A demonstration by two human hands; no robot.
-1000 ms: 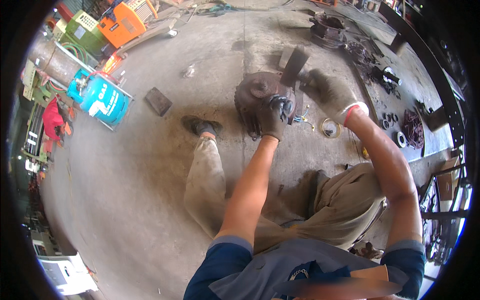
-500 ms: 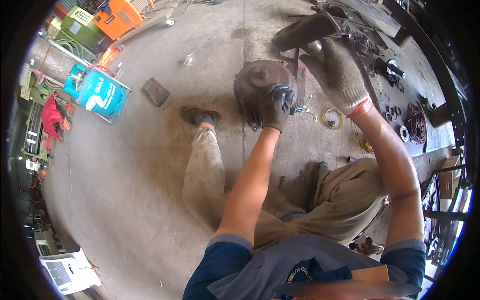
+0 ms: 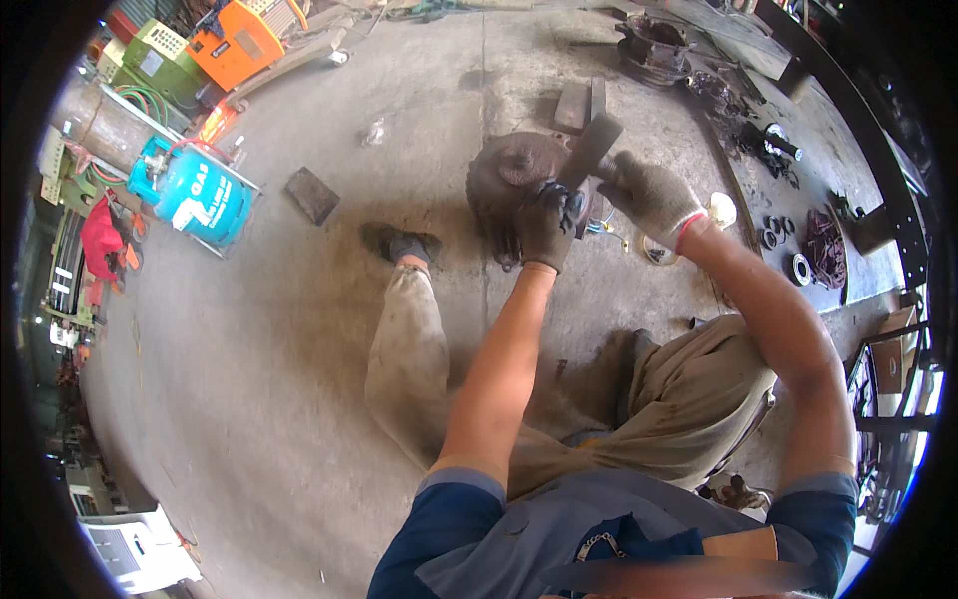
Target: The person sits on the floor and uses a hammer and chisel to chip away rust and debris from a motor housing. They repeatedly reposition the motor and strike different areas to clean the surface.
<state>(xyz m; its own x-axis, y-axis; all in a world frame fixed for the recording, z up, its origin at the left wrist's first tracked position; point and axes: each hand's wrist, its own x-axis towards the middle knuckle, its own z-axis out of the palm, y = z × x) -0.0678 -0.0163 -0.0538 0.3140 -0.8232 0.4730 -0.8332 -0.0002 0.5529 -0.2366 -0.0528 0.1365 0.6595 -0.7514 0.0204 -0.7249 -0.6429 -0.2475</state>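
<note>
Head view shows a person sitting on a grey concrete floor with legs spread, working on a rusty brown round metal housing that lies on the floor between the feet. The left hand, in a dark work glove, is closed on a small dark part at the housing's right edge; what exactly it grips cannot be told. The right hand, in a grey knit glove with a red cuff, is closed around the handle of a dark flat-headed hammer, whose head is raised just above the housing and tilted. Just right of the hands, a pale ring lies on the floor. Farther right, dark metal rings and parts are scattered. Well to the left stands a turquoise gas cylinder, with an orange machine behind it.
</note>
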